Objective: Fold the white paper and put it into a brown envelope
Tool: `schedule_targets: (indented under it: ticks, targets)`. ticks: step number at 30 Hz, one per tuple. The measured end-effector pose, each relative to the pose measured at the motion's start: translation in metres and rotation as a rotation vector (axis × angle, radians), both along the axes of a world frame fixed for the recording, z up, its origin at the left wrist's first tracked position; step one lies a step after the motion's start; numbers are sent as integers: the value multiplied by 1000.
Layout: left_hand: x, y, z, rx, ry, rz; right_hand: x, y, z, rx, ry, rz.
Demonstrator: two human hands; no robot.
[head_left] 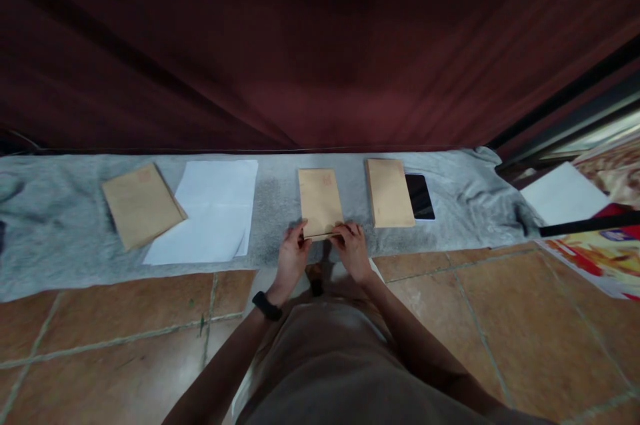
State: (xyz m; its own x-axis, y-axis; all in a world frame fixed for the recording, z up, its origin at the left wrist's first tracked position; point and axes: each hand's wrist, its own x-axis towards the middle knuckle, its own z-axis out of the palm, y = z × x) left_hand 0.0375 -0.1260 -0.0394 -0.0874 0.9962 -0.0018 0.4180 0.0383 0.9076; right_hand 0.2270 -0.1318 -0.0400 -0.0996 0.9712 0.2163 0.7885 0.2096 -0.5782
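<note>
A brown envelope (319,200) lies upright on the grey cloth (60,238) straight in front of me. My left hand (292,253) pinches its near left corner, a black band on that wrist. My right hand (353,249) grips the near right corner, fingers curled over the envelope's lower edge. Both hands hold that near edge slightly lifted. To the right lies a second brown envelope (389,192), with a dark phone (419,196) beside it. Far left, a third brown envelope (141,205) rests partly on white paper sheets (213,212).
A dark red curtain (300,45) hangs behind the cloth. Brown floor tiles (500,318) spread in front. At right lie a white sheet (563,195), a black bar (585,225) and a colourful printed mat (605,258).
</note>
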Motion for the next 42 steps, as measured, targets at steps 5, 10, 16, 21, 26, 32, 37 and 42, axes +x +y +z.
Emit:
schedule_targets:
  ticks: [5,10,16,21,26,32,37,42]
  targets:
    - [4,-7,2,154,341,-52,0,2,-3,-7,-7,-3]
    - [5,-4,8,175,518,-91,0,4,-5,4,-34,-31]
    - [4,1,7,163,521,-81,-4,8,-9,0,-67,-64]
    - [6,1,7,172,551,-56,-6,7,-6,3,-73,-79]
    - [11,-11,7,244,683,-293,-13,-5,0,19,-96,-7]
    - [9,-32,1,256,808,-507,-18,-29,-6,24,-61,248]
    - [5,-38,0,246,821,-536,-9,-38,-11,41,-157,281]
    - [4,-39,-5,255,768,-479,-5,-40,-12,56,-186,248]
